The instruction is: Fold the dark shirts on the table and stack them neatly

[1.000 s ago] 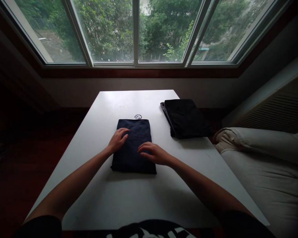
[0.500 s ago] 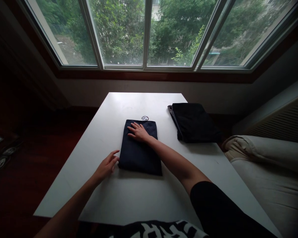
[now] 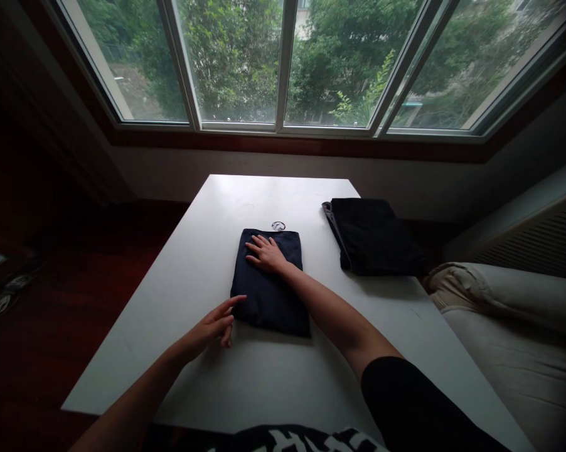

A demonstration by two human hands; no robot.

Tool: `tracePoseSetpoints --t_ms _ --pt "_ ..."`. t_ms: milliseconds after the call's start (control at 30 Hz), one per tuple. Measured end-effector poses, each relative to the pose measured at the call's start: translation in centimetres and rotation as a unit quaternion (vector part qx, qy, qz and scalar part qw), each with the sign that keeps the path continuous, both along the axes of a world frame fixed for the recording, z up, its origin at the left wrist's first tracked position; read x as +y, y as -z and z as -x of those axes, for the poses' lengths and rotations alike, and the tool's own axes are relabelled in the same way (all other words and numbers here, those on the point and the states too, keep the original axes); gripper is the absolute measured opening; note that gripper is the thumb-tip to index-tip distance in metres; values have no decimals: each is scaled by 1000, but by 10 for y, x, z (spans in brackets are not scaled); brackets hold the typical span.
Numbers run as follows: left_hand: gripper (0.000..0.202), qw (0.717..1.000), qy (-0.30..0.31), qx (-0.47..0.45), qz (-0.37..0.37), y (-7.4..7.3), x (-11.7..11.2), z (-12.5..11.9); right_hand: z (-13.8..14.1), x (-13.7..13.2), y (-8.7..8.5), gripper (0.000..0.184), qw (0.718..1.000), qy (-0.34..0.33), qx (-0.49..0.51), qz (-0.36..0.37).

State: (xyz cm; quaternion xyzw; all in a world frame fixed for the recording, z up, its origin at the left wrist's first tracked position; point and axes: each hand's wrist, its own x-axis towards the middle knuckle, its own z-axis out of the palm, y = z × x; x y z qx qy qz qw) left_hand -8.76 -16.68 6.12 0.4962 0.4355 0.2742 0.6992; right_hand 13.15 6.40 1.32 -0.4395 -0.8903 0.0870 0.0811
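Observation:
A dark navy cloth item (image 3: 271, 298), folded into a flat rectangle, lies on the white table (image 3: 189, 263) in front of me. My right hand (image 3: 266, 253) rests flat on its upper part with the fingers spread. At its lower left corner is my left hand (image 3: 212, 326), index finger stretched out over the cloth and the other fingers loosely bent. Nothing shows in that hand. Just past the cloth's far edge sits a small ring-shaped thing (image 3: 278, 226), black and white, too small to make out.
A folded black cloth (image 3: 377, 235) with a grey edge lies at the table's right side, partly over the edge. A pale padded seat (image 3: 509, 326) stands right of the table. Windows (image 3: 236, 63) are behind it. Cables (image 3: 3, 304) lie on the dark floor at left.
My left hand has shifted from beside the cloth's left edge to its lower left corner, index finger now over it. The right hand stays flat on the cloth. The view has moved slightly.

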Motion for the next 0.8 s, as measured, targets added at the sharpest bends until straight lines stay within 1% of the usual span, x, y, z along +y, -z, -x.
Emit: tracePoseSetpoints --t_ms 100,167,233,333,400,500,667,800 --pt "62 996 44 71 -18 -6 1 8 -1 0 1 62 1000 -2 5 -4" --pt "54 991 57 115 -32 -8 2 13 -1 0 1 62 1000 -2 9 -5" --pt "53 991 45 124 -27 -8 3 17 -1 -1 1 62 1000 1 11 -4" --pt "59 995 -6 97 -4 -6 1 19 -1 -1 0 61 1000 3 12 -5" --pt "59 997 -35 76 -4 -5 0 18 -1 -1 0 61 1000 2 12 -5" --pt "55 996 -44 69 -22 -6 -2 18 -1 -1 1 61 1000 1 15 -5" --pt "52 986 -23 160 -37 -10 -7 17 -3 -1 2 60 1000 -3 22 -7" --pt "52 977 -36 208 -26 -13 -13 18 -4 -1 2 59 1000 -8 24 -7"
